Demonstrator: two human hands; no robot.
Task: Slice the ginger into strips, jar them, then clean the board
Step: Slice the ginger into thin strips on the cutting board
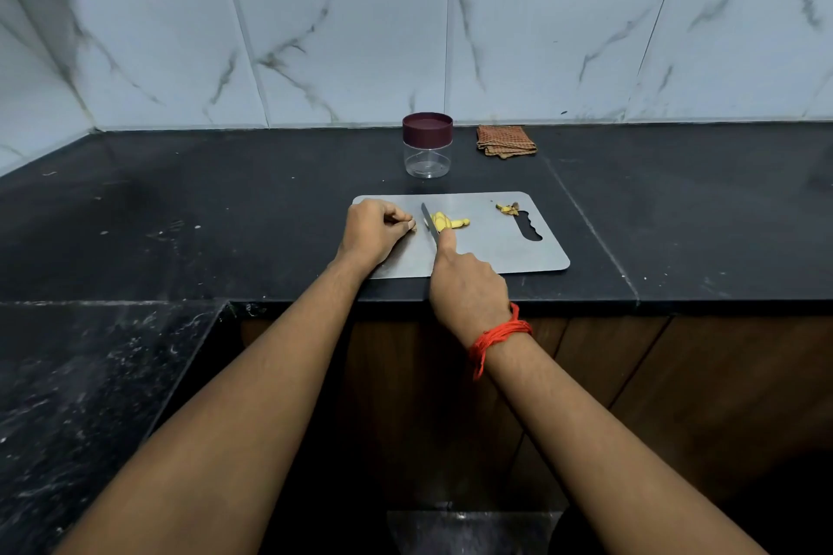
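While the right hand [469, 284] is curled round the knife [429, 223] near the middle of the frame, its forefinger stretched along the back of the blade, the blade tip points up and away on the metal board [496, 248]. The peeled yellow ginger [448, 222] lies whole at the board's centre, touching the right side of the blade. The left hand [374, 230] rests on the board's left end, just left of the blade, with its fingers curled in against the thumb; whether they pinch anything cannot be told. A few peel scraps [507, 208] sit at the board's upper right, beside the handle cut-out. Above the board on the black counter [225, 216] stands 1 clear jar [427, 144], its dark red lid on and nothing visible inside. Just right of the jar lies a folded checked cloth [506, 141]. A red thread [496, 336] is wound round the right wrist.
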